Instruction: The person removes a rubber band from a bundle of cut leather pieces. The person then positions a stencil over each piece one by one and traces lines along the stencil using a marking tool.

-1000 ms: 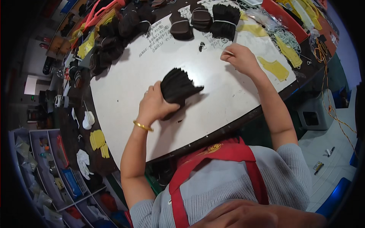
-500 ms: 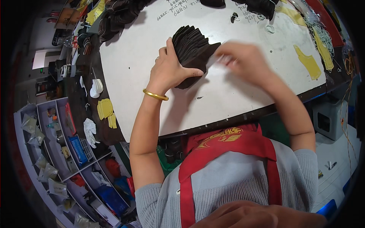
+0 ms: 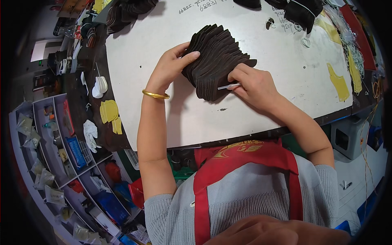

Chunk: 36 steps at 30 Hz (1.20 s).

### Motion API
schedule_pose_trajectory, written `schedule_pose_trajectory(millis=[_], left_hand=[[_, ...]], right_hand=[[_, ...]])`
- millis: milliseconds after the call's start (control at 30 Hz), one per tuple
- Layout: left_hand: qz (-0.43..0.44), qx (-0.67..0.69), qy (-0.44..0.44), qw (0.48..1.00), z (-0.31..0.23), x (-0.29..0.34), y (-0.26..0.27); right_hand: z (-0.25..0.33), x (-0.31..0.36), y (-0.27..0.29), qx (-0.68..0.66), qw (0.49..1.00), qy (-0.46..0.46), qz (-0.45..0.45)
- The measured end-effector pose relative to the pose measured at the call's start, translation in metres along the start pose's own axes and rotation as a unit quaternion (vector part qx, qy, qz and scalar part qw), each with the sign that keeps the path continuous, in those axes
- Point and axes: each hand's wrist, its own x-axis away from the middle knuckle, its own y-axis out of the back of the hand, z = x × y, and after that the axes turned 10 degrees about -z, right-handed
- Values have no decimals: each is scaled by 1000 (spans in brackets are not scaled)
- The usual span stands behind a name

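Note:
A thick fanned stack of dark brown cut pieces [image 3: 216,61], like fabric or leather, stands on the white tabletop [image 3: 134,94] in front of me. My left hand [image 3: 170,67], with a gold bangle at its wrist, grips the stack's left side, thumb on the near face and the other fingers mostly hidden behind. At the stack's lower right, my right hand [image 3: 255,86] is closed round a thin silvery-white pen-like stick [image 3: 225,86]. The stick's end points left against the layered edges, and the fingers touch the pieces.
More dark stacks lie at the back left [image 3: 126,14] and back right [image 3: 303,14]. A small white string coil [image 3: 305,42] and a yellow pattern piece [image 3: 338,83] sit on the right. Beyond the left edge are yellow pieces [image 3: 109,111] and a compartmented shelf [image 3: 61,183].
The stack has turned and fanned wider, and my left hand has shifted its hold further left. My right hand, blurred before, has come down against the stack's lower right.

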Motion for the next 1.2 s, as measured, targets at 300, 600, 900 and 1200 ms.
schedule_pose_trajectory(millis=[300,600,900,1200], left_hand=[[16,-27,-21,999,-2,8,-11],[56,27,61,996,6,15,-17],[60,180,75,979,12,46,-42],[37,179,66,981,20,48,-44]], right_hand=[[4,0,3,-26,995,-88,-45],[4,-13,27,-91,948,-304,29],[43,-14,46,124,978,-153,61],[47,5,17,219,972,-84,5]])
